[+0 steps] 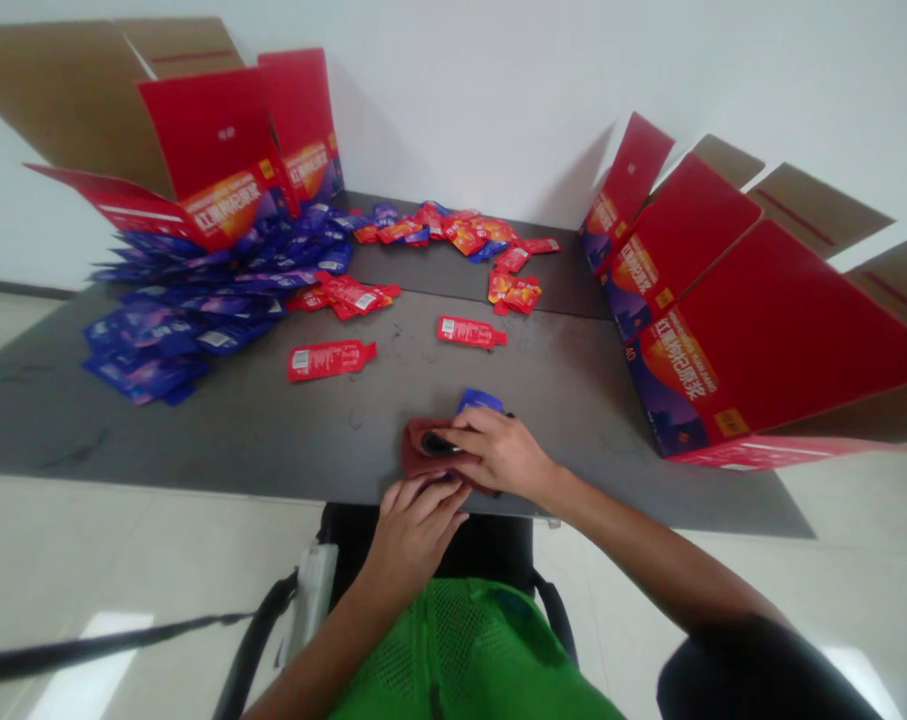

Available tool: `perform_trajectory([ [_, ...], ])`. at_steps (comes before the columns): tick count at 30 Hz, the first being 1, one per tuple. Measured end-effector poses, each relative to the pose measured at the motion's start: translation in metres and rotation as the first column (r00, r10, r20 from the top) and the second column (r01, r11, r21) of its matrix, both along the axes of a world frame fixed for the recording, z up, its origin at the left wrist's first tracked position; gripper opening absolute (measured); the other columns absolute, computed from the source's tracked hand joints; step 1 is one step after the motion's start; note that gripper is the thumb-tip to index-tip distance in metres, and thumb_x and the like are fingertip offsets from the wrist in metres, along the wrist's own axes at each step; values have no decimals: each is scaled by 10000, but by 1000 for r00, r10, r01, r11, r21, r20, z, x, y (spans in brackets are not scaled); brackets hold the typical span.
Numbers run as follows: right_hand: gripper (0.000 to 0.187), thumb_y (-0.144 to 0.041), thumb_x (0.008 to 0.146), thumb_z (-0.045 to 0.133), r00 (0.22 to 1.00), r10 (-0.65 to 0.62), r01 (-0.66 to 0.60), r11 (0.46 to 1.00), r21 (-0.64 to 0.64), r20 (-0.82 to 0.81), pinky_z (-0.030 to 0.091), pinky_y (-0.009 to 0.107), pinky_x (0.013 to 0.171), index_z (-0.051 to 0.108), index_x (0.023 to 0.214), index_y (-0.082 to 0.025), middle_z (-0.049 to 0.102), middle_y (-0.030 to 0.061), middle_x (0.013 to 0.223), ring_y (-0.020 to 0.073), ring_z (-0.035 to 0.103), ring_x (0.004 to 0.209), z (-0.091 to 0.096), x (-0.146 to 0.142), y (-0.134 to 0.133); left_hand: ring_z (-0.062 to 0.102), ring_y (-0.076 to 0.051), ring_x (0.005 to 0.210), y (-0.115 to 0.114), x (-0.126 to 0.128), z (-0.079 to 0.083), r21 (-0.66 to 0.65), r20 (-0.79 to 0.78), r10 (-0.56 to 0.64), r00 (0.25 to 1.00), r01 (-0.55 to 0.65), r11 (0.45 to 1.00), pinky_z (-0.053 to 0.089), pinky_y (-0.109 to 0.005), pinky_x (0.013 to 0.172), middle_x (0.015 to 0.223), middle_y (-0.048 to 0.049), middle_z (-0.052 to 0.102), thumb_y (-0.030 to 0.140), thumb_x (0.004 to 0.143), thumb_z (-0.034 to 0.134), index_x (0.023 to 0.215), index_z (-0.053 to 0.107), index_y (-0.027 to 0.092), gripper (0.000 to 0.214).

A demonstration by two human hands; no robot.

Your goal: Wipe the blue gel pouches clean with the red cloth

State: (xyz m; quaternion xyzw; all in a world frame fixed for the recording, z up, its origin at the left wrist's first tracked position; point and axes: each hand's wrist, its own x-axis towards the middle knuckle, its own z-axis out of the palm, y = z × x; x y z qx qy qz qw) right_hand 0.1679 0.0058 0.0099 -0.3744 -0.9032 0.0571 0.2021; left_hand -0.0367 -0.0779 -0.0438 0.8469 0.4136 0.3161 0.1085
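Observation:
A reddish-brown soft-looking pouch or cloth (414, 450) lies near the front edge of the table, with a dark, rounded object (432, 442) in its upper side. My right hand (502, 455) reaches over from the right, its fingers bent and closed at the dark object; the fingertips partly cover it. Just behind that hand a blue packet (480, 399) sticks out, its lower part hidden. From the front, my left hand (417, 525) has its fingers together and curled on the pouch's near side. What lies beneath both hands cannot be made out.
Two red packets, one at left (331, 360) and one in the middle (471, 332), lie flat. Blue packets (153, 340) are heaped at left, red ones (355, 295) beside them. Open red cartons stand at left (205, 150) and right (783, 330). A wall (483, 110) rises behind.

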Motion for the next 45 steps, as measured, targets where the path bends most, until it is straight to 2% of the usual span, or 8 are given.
perform_trajectory([
  [6,322,-361,974,635,961,-275,273,959,73,18,528,329,824,699,1252,-211,684,88,1061,220,634,960,11,36,58,603,-256,1207,0,0,2,-13,-2,-12,1000,12,1000,408,-425,986,1253,-41,730,288,1013,593,1296,685,252,300],
  [10,350,-400,1003,579,979,-200,203,976,73,-44,529,321,819,668,1295,-230,674,83,1114,213,628,997,21,18,23,603,-254,1201,0,0,0,-9,18,-10,1000,10,1000,403,-423,990,1250,-42,732,296,1020,579,1293,686,252,296],
  [14,332,-385,999,583,1000,-14,14,1000,-18,10,536,297,778,664,1291,-249,674,65,1120,188,634,963,3,-1,-7,621,-249,1150,0,0,0,-5,14,4,1000,-4,1000,411,-424,986,1203,-46,747,304,1019,577,1272,703,263,285],
  [21,332,-371,965,649,955,-296,296,953,62,-11,531,317,802,700,1251,-210,682,83,1056,216,641,947,7,38,60,608,-250,1197,0,0,2,-10,14,-10,1000,10,1000,409,-422,984,1250,-34,733,283,1003,607,1299,685,252,307],
  [29,355,-392,993,595,1000,-20,20,1000,11,-20,533,302,775,661,1316,-261,672,61,1102,188,634,946,-2,1,-4,618,-244,1145,0,0,0,-29,27,-5,1000,6,1000,406,-418,969,1207,-43,746,316,1027,563,1277,700,259,291],
  [36,339,-372,975,634,961,-277,276,959,68,9,526,334,824,699,1264,-208,680,91,1060,228,631,975,8,36,63,600,-253,1202,1,-1,2,-14,36,-17,999,18,1000,378,-423,978,1265,-26,728,293,1019,585,1310,669,253,305],
  [40,358,-393,1007,570,981,-184,188,979,75,-57,526,323,810,660,1323,-250,674,77,1108,213,625,994,20,15,26,603,-256,1189,1,0,2,-19,43,-17,999,18,1000,379,-420,971,1247,-28,735,304,1025,573,1297,677,252,295],
  [45,349,-391,1005,572,1000,-10,10,1000,-11,2,528,290,796,663,1313,-253,683,53,1116,184,635,956,-1,-3,-3,627,-252,1127,1,0,2,-19,26,1,1000,0,1000,390,-421,956,1201,-32,751,312,1022,575,1258,701,261,272],
])
